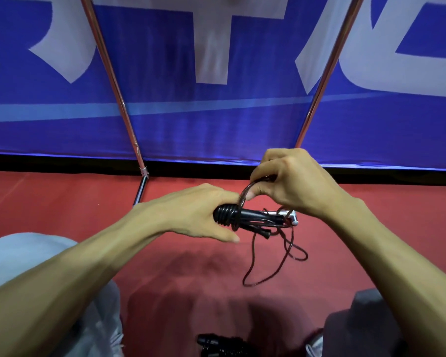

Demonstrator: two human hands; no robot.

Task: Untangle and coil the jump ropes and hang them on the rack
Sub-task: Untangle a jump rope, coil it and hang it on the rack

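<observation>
Now our left hand [191,210] grips the black jump rope handles [245,216] side by side, its fingers [222,237] curled round the ribbed end. Just above, our right hand [294,181] pinches a loop of the dark cord [252,249] between thumb and fingers, clamped on it; the loop passes round the handles. The rest of the cord hangs in loose curls over the red floor [62,215]. Behind stand the chrome poles of the rack [108,68], against a blue banner [216,124]. A second jump rope [216,343], also black, lies at the bottom edge between our knees.
</observation>
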